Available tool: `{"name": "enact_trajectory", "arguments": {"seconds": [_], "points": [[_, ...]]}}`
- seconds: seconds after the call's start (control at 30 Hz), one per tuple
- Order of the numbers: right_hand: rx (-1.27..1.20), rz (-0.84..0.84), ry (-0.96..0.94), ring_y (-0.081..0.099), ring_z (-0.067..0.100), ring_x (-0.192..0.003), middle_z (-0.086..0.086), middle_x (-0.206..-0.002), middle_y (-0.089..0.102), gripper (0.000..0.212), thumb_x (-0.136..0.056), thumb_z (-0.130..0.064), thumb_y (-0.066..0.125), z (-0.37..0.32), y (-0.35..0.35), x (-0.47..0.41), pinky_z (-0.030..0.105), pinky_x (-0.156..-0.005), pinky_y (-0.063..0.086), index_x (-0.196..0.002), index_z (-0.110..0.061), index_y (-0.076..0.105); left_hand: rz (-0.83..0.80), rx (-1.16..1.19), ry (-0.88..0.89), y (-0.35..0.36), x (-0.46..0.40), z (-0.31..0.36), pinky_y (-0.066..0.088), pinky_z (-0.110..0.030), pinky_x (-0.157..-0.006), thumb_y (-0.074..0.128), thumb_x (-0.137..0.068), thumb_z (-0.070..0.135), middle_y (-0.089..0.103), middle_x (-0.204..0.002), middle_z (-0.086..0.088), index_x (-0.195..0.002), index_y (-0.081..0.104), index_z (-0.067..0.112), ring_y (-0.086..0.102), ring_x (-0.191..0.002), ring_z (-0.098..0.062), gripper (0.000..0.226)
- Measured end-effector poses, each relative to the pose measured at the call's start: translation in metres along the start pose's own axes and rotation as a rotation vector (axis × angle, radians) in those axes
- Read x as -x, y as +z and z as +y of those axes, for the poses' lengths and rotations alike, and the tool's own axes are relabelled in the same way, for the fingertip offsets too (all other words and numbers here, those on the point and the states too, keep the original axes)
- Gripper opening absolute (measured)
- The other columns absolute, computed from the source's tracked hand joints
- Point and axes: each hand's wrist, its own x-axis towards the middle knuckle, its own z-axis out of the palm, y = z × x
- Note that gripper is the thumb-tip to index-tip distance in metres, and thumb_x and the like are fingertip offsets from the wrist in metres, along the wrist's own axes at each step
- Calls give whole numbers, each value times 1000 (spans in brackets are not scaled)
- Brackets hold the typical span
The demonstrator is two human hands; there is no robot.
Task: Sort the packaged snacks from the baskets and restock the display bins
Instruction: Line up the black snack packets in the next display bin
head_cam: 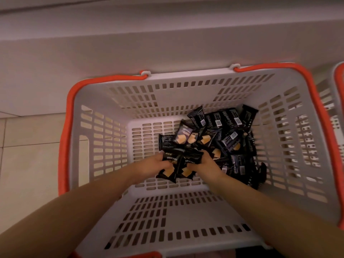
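Both our hands are down in the white basket (104, 138): left hand (149, 169) and right hand (206, 165) have fingers curled round black dry-cake packets (175, 164). These look light, crinkly and slippery, so we judge gripping across the middle safest.

A floor of pale beige tiles (28, 155) carries everything here, its grout lines showing at the left and again through the slots of the basket. On it stands a white slotted basket (186, 90) with orange handles (set close against a plain pale wall base). A second basket (337, 94) of the same kind stands just beside it at the right edge, mostly cut off.
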Motion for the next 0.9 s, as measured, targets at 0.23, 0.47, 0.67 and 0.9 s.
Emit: {"name": "enact_trajectory", "arguments": {"seconds": [0.23, 0.47, 0.67, 0.9], "points": [[-201, -205, 41, 57, 26, -112, 11, -120, 59, 44, -88, 8, 49, -15, 11, 0, 35, -93, 49, -128, -10, 44, 73, 141, 126, 6, 2, -3, 47, -19, -83, 60, -89, 20, 53, -121, 3, -133, 23, 27, 56, -108, -11, 58], [330, -324, -98, 56, 23, -110, 7, -120, 59, 32, -92, -10, 46, -60, 18, -29, 39, -96, 46, -123, -15, 52, 152, 415, 134, -9, 0, 3, 52, -30, -84, 62, -87, 14, 67, -103, -1, -103, 57, 27, 65, -96, -17, 21], [989, 43, -582, 43, 32, -122, 18, -130, 48, 33, -95, -6, 41, -79, 17, -67, 36, -98, 38, -126, -2, 50, 465, 292, 90, -23, -3, 11, 51, -22, -65, 65, -85, 26, 66, -98, 0, -114, 53, 19, 65, -83, -11, 33], [1718, -76, -453, 23, 34, -134, 18, -144, 28, 49, -89, -16, 56, -68, 7, -67, 44, -108, 27, -135, -8, 41, 423, 42, 63, -26, 0, 1, 53, -30, -76, 67, -84, 29, 66, -97, -1, -107, 57, 19, 65, -88, -17, 27]]}}
